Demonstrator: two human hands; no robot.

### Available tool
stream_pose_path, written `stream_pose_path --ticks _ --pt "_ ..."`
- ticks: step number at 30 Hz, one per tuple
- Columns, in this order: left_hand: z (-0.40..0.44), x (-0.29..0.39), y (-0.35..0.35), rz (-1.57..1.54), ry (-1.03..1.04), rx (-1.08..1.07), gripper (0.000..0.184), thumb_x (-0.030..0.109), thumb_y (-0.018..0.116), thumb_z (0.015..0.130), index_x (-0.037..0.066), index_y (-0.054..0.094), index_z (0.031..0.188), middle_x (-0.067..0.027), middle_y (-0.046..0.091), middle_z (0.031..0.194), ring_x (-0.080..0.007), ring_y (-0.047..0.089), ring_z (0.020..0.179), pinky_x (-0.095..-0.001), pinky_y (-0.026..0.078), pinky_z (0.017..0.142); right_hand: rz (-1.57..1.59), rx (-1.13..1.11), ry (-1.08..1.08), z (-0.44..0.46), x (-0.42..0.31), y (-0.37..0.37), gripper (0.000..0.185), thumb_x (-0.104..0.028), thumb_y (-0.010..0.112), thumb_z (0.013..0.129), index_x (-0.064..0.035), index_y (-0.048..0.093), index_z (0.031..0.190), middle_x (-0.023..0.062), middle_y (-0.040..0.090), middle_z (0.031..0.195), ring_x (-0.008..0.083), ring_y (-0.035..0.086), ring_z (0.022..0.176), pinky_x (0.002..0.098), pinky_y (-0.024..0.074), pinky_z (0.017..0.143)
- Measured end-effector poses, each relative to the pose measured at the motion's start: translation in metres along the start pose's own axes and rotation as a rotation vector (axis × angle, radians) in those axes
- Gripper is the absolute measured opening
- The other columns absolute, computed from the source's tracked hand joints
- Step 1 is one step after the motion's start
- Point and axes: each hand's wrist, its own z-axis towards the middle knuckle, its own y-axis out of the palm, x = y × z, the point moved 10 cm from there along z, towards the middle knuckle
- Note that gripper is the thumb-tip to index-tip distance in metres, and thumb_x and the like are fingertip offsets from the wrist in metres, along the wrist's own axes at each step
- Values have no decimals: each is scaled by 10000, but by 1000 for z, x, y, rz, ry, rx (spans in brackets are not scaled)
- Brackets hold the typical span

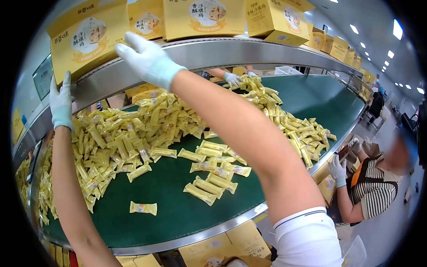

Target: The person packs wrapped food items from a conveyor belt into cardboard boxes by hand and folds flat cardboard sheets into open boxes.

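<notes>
My left hand (61,106), white-gloved, has its fingers spread against the lower left corner of a yellow carton (66,49) on the raised metal shelf. My right hand (144,61), also gloved, reaches up across the view, fingers apart at that carton's lower right side. Whether its fingertips touch the carton I cannot tell. Below my arms, a large heap of yellow wrapped bars (129,138) lies on the green belt (169,213). One single bar (143,208) lies apart near the belt's front edge.
More yellow cartons (204,22) line the metal shelf (213,50). Flattened cartons (222,244) lie below the belt's front edge. A co-worker (373,191) at the right holds a dark item. Another person's gloved hands (233,80) reach into the bars across the belt.
</notes>
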Motion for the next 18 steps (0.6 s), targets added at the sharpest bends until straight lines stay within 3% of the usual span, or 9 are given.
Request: stream_pose_path --ticks 1,3,4,6,8,10,11,13,18 --pt "3 -1 4 12 -12 7 668 418 694 954 67 475 1479 -51 674 989 -75 606 750 -238 445 565 -34 18 -108 -9 -6 -17 678 -478 539 948 24 519 1404 247 546 1416 398 494 1333 418 366 1144" --pt "7 -3 7 59 42 79 721 438 694 944 49 452 1501 -91 683 1085 -104 618 840 -264 486 659 -247 348 -281 -27 -5 -93 494 -332 617 910 9 605 1268 215 620 1276 357 561 1233 417 420 1091" --pt "12 -12 8 92 42 88 724 440 695 941 41 458 1496 -99 682 1106 -110 620 859 -272 494 683 -367 490 -246 -37 1 -139 420 -249 638 886 0 600 1223 183 629 1184 321 591 1146 412 451 1044" --pt "18 -16 11 168 67 101 724 443 697 934 27 471 1483 -105 684 1119 -119 621 862 -281 503 712 -612 766 -65 -56 32 -235 540 -284 618 896 29 505 1320 228 510 1333 351 554 1193 438 454 1039" --pt "17 -16 14 252 101 116 721 443 700 928 14 488 1467 -103 689 1103 -124 621 832 -284 506 723 -682 886 266 -71 73 -322 816 -415 664 843 53 380 1448 283 394 1436 404 513 1267 468 441 1067" --pt "16 -20 18 236 74 115 712 439 699 927 8 497 1456 -101 693 1083 -124 611 797 -283 505 723 -810 857 399 -79 92 -374 1101 -563 769 764 21 246 1537 312 338 1501 447 497 1309 475 418 1107" --pt "17 -22 21 227 62 113 707 438 698 927 5 502 1451 -101 695 1073 -123 606 779 -282 504 723 -830 835 431 -74 109 -399 1152 -598 797 731 -37 231 1563 319 345 1507 453 494 1316 469 415 1111" --pt "22 -20 24 257 84 143 701 446 698 927 3 516 1438 -94 697 1058 -124 594 753 -282 501 722 -802 730 343 -56 116 -413 1107 -567 806 743 -9 279 1541 334 496 1415 437 515 1301 436 415 1089" --pt "9 1 34 247 78 77 684 468 708 920 -3 563 1394 -78 691 1039 -113 561 740 -269 482 715 -1065 559 371 -18 138 -431 957 -617 739 765 -13 460 1453 264 588 1367 389 581 1253 402 438 1064"
